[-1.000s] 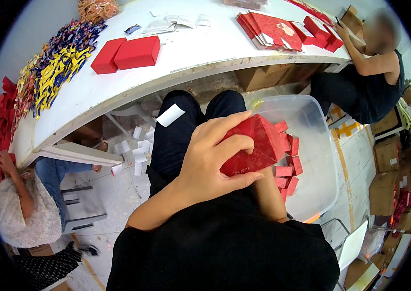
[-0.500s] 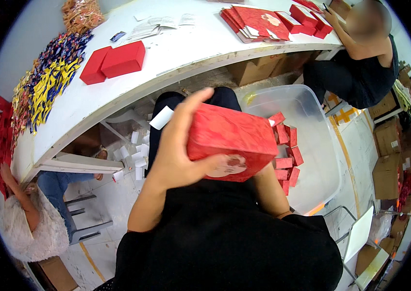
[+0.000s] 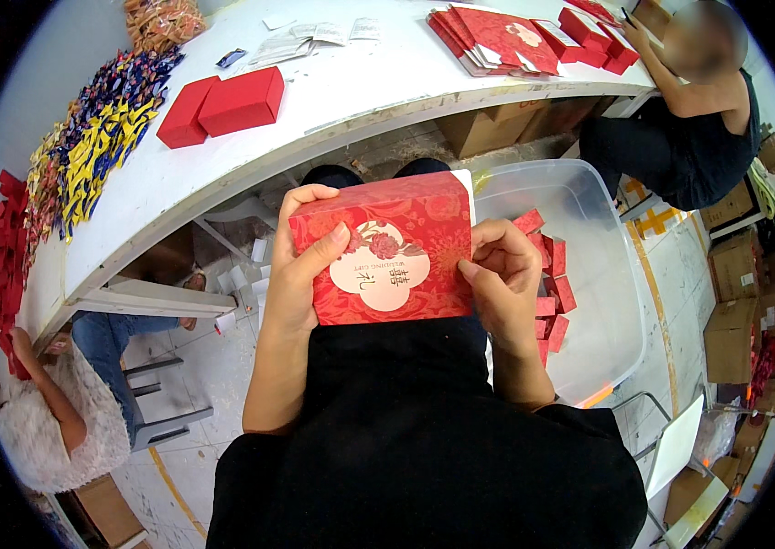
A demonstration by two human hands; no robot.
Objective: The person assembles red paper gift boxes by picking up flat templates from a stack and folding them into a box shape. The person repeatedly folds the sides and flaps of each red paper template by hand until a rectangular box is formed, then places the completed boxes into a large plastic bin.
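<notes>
A red floral gift box [image 3: 433, 284] with a pale flower-shaped panel is held above my lap, its printed face toward me. My left hand [image 3: 300, 265] grips its left end, thumb across the front and fingers behind. At the right end, my right hand [image 3: 506, 279] is closed with thumb and fingertips pinching the box's edge. A white strip, like an inner flap, shows along the upper right corner. Beside my right arm, several small red boxes [image 3: 552, 293] lie in a clear plastic tub [image 3: 612, 357].
A white table [image 3: 332, 91] curves ahead with two red boxes [image 3: 241, 101], wrapped sweets [image 3: 108, 156] and red folders [image 3: 497, 41]. One person [image 3: 58, 412] sits at left, another [image 3: 699, 101] at far right. White slips litter the floor. Cardboard cartons [image 3: 731, 339] stack at right.
The box has turned so its printed face is toward me. My right hand has come from behind it to its right edge. The white slip near my left hand is gone from there.
</notes>
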